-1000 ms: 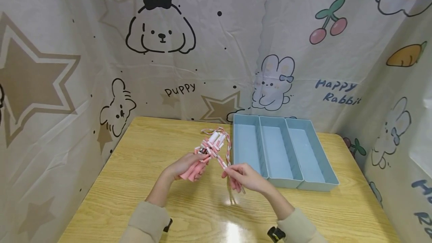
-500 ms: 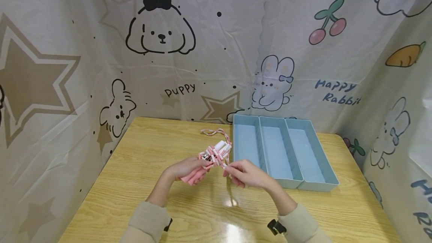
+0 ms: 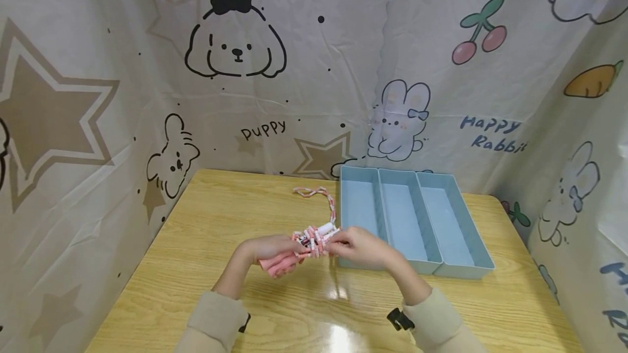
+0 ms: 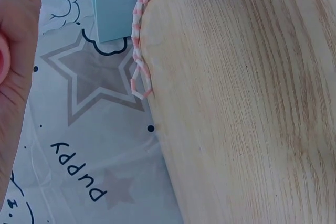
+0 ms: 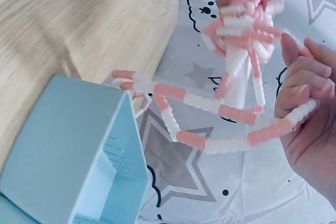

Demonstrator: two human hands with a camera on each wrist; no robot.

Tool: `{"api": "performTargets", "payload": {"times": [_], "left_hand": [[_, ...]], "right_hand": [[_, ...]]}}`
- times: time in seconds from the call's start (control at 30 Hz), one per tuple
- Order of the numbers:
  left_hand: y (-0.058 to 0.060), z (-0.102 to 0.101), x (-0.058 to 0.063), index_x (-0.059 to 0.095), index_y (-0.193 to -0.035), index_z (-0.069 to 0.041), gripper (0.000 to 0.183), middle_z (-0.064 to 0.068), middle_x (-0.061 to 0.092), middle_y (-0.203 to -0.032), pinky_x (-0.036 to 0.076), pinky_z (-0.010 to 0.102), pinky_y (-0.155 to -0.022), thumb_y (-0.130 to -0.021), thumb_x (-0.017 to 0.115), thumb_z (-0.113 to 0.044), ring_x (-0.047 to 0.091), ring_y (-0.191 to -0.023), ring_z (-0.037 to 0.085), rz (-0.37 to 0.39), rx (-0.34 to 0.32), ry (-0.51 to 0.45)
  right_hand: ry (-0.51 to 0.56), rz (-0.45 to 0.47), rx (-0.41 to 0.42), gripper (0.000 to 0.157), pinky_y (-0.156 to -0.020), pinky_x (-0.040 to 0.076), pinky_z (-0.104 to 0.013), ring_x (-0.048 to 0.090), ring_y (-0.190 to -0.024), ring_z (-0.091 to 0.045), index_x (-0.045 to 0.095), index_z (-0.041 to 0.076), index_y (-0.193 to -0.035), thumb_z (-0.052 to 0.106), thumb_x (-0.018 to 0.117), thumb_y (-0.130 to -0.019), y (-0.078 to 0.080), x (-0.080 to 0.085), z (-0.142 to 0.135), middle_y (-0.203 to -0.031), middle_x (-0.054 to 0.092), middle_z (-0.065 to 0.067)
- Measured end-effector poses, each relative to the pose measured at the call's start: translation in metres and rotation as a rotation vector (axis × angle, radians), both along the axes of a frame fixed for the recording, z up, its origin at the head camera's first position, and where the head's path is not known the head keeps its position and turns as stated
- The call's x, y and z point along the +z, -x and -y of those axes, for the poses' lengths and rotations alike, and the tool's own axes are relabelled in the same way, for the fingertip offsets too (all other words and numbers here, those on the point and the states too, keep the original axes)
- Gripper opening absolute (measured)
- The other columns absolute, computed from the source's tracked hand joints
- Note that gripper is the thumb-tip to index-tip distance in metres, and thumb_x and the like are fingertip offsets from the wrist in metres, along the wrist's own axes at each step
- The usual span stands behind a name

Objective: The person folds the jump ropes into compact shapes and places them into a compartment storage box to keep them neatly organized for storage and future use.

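One worktop [image 3: 162,271] carries everything, with printed cloth [image 3: 314,91] behind it and at both sides. From the left comes one beige sleeve [image 3: 218,315] with one dark clip [image 3: 245,324] at its cuff, then the left hand [image 3: 271,248], clasping pink handles [image 3: 281,265], apparently two, partly hidden by fingers. Next is one beaded rope [image 3: 315,242], pink and white, bunched and wound between the two hands, with at least one white tube [image 3: 325,229] poking from the bundle. The right hand [image 3: 362,248] has its fingers curled round a strand of that rope. Then one pale blue tray [image 3: 456,230] in three long sections; whether joined or separate, I cannot tell. A second sleeve [image 3: 434,317] and clip [image 3: 399,319] come from the near right.

As for edges, the widest free wood runs from the worktop's slanting left side to the left hand. The rope's loose end bends leftward near the far edge, just beside the tray's left wall. The right hand is close to the tray's near-left corner, so room there is tight. Beyond the tray, a narrower strip reaches the right edge
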State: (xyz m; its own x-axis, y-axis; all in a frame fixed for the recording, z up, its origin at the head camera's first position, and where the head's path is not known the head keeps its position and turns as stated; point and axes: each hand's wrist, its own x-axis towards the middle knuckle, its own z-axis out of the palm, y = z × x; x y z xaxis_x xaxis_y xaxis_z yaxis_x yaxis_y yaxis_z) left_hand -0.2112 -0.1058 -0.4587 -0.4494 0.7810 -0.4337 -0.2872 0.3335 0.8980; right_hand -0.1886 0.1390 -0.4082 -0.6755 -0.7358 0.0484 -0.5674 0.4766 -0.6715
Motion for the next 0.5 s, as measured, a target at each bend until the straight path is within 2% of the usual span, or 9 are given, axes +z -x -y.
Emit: {"api": "performTargets", "payload": {"times": [0.17,0.3,0.5], "left_hand": [[0.000,-0.001,0.001,0.052,-0.078,-0.008,0.030,0.000,0.049,-0.056,0.037,0.022,-0.040,-0.092,0.042,-0.033,0.042,-0.042,0.008,0.081,-0.049,0.044],[-0.001,-0.002,0.003,0.052,-0.081,-0.007,0.030,0.000,0.048,-0.056,0.037,0.022,-0.040,-0.093,0.039,-0.032,0.042,-0.042,0.009,0.123,-0.085,0.052],[-0.005,-0.007,0.003,0.051,-0.083,-0.009,0.031,-0.001,0.047,-0.055,0.037,0.021,-0.042,-0.094,0.039,-0.034,0.041,-0.042,0.008,0.209,-0.138,0.077]], "right_hand": [[-0.042,-0.091,0.044,0.019,-0.051,0.040,-0.016,0.041,-0.054,0.004,0.066,0.012,-0.079,0.022,0.055,-0.092,0.004,0.006,0.000,-0.067,0.058,0.008],[-0.068,-0.138,0.090,0.017,-0.051,0.039,-0.015,0.040,-0.055,0.005,0.066,0.012,-0.081,0.021,0.056,-0.091,0.006,0.009,0.002,-0.070,0.060,0.007],[-0.063,-0.149,0.125,0.013,-0.056,0.044,-0.016,0.049,-0.061,0.003,0.066,0.009,-0.084,0.018,0.057,-0.090,0.006,0.012,0.005,-0.075,0.063,0.004]]}}
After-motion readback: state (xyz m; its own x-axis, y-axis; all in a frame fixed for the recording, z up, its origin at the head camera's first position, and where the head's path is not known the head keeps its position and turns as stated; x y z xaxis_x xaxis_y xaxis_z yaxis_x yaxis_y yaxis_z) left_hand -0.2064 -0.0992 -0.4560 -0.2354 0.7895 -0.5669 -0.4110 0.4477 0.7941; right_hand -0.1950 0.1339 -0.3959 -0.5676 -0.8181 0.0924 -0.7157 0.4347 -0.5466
